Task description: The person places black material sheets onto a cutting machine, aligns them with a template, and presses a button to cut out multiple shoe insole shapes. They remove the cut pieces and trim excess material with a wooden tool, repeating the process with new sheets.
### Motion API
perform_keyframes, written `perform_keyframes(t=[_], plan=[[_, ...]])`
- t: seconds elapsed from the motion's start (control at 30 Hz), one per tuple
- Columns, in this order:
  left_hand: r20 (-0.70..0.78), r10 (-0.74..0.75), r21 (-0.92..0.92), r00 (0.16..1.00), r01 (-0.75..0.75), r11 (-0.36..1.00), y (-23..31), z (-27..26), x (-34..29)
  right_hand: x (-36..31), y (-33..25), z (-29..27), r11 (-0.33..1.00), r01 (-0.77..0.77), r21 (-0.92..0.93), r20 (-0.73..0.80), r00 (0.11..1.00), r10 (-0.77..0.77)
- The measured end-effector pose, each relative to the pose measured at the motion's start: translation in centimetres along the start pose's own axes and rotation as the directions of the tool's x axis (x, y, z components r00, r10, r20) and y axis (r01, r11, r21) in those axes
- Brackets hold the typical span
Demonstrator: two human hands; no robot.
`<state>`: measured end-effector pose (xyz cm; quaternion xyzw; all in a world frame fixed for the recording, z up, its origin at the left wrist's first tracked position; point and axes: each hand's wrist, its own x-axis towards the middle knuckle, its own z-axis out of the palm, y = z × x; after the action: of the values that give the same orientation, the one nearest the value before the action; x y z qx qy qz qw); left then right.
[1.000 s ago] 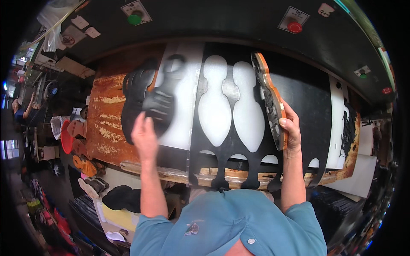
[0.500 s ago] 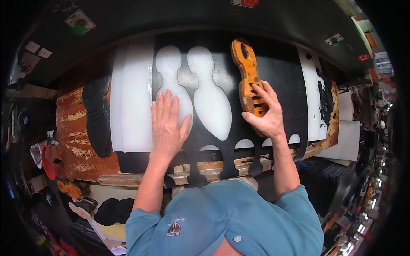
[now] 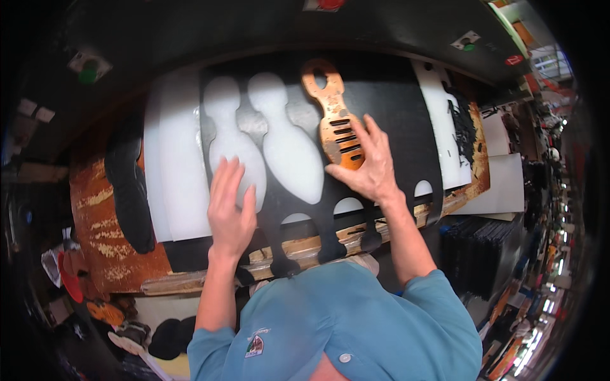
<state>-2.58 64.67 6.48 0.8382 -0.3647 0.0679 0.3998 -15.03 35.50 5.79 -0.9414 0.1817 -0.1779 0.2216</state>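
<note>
A sole-shaped orange cutting die (image 3: 333, 114), with an oval hole at one end and several dark slots, lies on a black rubber sheet (image 3: 400, 120). My right hand (image 3: 372, 168) grips its near end, thumb on the left and fingers along the right side. Left of the die are two sole-shaped openings in the sheet, the nearer one (image 3: 289, 149) close beside the die, both showing white board beneath. My left hand (image 3: 230, 216) holds nothing, its thumb apart from its fingers, at the near end of the leftmost opening (image 3: 222, 114). Whether it touches the sheet I cannot tell.
A dark machine beam (image 3: 254, 28) with green buttons (image 3: 88, 71) spans the far side. White boards (image 3: 175, 159) underlie the sheet on a worn brown bed (image 3: 95, 209). Black sole pieces (image 3: 127, 184) lie left, black scraps (image 3: 465, 130) right. Stacked black sheets (image 3: 476, 247) stand at lower right.
The whole view has shifted and turned slightly. My right hand has brought the die left, closer to the second opening, with its top face now more visible. My left hand's fingers are less spread.
</note>
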Motion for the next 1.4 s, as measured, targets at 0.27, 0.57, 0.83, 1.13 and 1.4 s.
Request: perform_keyframes(t=[0.27, 0.57, 0.83, 1.13, 1.4], plan=[[0.139, -0.04, -0.338, 0.99, 0.085, 0.937, 7.0, 1.0, -10.1, -2.8, 0.1, 2.7, 0.996, 0.061, 0.072, -0.256, 0.966, -0.04], [0.027, 0.176, 0.11, 0.984, -0.178, 0.978, 4.9, 4.2, -12.1, -2.1, 2.6, 0.8, 0.91, 0.157, 0.383, -0.156, 0.982, -0.104], [-0.064, 0.202, 0.2, 0.977, -0.186, 0.962, 4.9, 5.0, -12.0, -0.9, 17.6, -16.6, 0.925, 0.171, 0.338, -0.833, 0.512, 0.21], [-0.112, 0.16, 0.292, 0.981, -0.122, 0.949, 5.3, 5.7, -11.1, -10.5, 17.1, -9.9, 0.824, -0.046, 0.564, -0.42, 0.843, 0.335], [-0.118, 0.1, 0.257, 0.988, -0.067, 0.964, 5.9, 5.1, -10.0, -13.9, 12.0, -4.5, 0.987, 0.043, 0.152, -0.39, 0.921, 0.02]])
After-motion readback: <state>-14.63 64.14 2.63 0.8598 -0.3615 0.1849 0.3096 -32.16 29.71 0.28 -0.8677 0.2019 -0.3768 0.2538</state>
